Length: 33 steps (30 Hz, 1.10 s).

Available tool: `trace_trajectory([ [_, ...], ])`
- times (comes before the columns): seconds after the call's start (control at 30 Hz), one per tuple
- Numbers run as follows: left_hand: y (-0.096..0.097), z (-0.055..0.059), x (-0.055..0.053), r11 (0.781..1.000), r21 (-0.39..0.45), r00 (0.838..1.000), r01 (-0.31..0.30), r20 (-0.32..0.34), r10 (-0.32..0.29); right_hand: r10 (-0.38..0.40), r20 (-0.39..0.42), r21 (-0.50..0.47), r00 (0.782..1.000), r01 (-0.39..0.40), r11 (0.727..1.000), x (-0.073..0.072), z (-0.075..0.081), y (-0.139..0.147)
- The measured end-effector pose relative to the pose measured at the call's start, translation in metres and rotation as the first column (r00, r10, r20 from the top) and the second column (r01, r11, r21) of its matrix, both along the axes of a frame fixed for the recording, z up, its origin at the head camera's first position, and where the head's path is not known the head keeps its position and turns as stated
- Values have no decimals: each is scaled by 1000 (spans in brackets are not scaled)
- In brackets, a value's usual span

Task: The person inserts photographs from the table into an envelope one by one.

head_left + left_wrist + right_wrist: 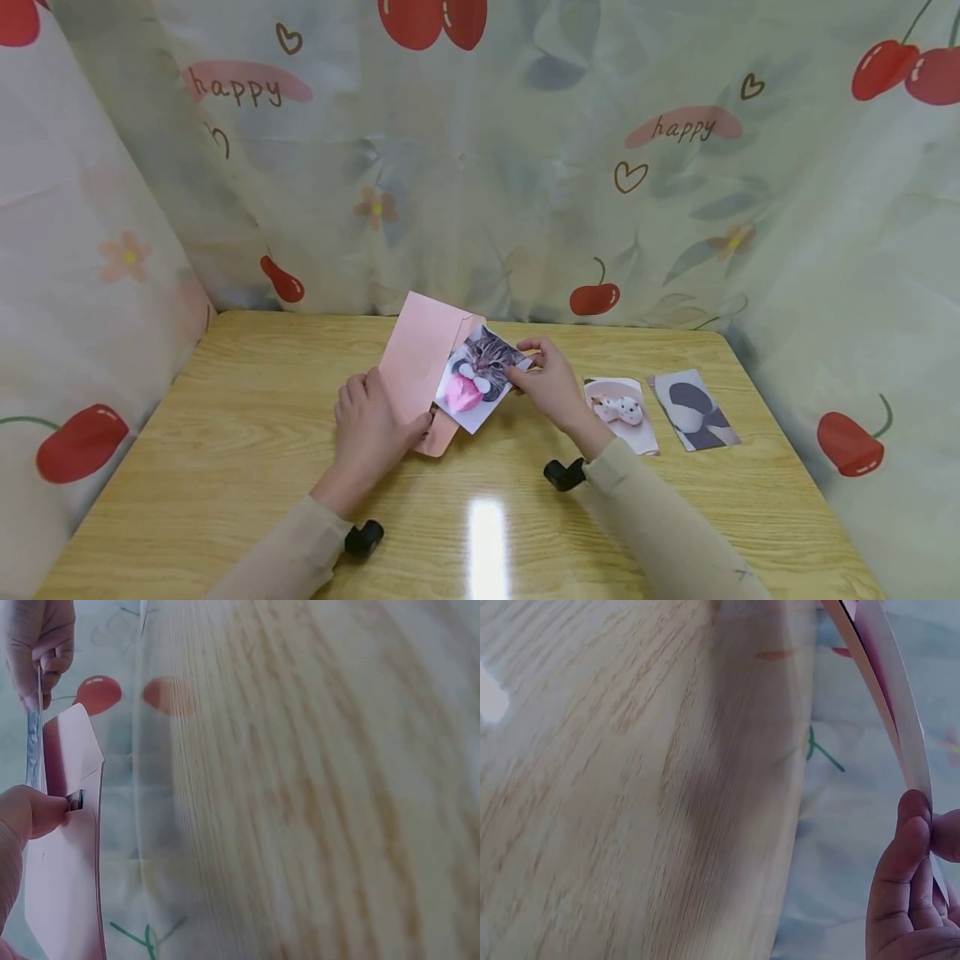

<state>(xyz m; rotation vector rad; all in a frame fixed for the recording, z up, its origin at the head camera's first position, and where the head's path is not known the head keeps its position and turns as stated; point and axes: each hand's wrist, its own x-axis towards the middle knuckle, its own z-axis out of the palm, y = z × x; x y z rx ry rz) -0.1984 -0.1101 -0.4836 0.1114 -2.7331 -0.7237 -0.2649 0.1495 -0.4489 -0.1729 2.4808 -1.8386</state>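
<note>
- The left hand [371,425] grips a pale pink paper envelope [417,367] near its lower end, thumb curled against the front, and holds it tilted up off the light wood-grain table [225,433].
- From the left wrist view, that thumb presses right at the envelope's mouth [71,847], with the pink flap standing open above it.
- The right hand [546,382] pinches the upper right corner of a glossy photo print of a tabby cat with a pink tongue [480,377] between thumb and fingertips.
- The cat photo lies across the front of the pink envelope, its left edge at the envelope's opening, its right corner out in the air over the table.
- The right wrist view shows the photo edge-on [907,742], a thin white sheet clamped by the fingers [900,877] at the bottom right.
- How far the print sits inside the envelope cannot be told from these views.
- Just right of the right hand, a second photo print showing a small spotted white figure on a pale background [621,412] lies flat on the table.
- Beside that, a third print with a dark grey rounded shape on white [693,410] lies flat too, the two close but apart.
- Both forearms wear beige sleeves, each with a black wrist-mounted camera clip [363,537] at the cuff.
- Around the table hangs a pale fabric backdrop printed with red cherries, hearts and the word "happy" [480,167].
</note>
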Motion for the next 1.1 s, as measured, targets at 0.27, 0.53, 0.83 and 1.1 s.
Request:
trace_trajectory([
  [0.27,5,1,2,1000,1,1000,20,-12,-20,73,-20,46,997,-72,996,2,5,-4],
  [0.53,5,-1,4,1000,-7,1000,14,0,-14,79,-11,-20,997,-79,997,5,6,-8],
  [0.83,4,-1,2,1000,8,999,21,-49,-21,53,-12,-154,999,-54,987,16,22,-18],
  [1.1,9,1,3,999,23,999,31,-26,-31,10,-62,-88,998,-16,996,13,18,-22],
])
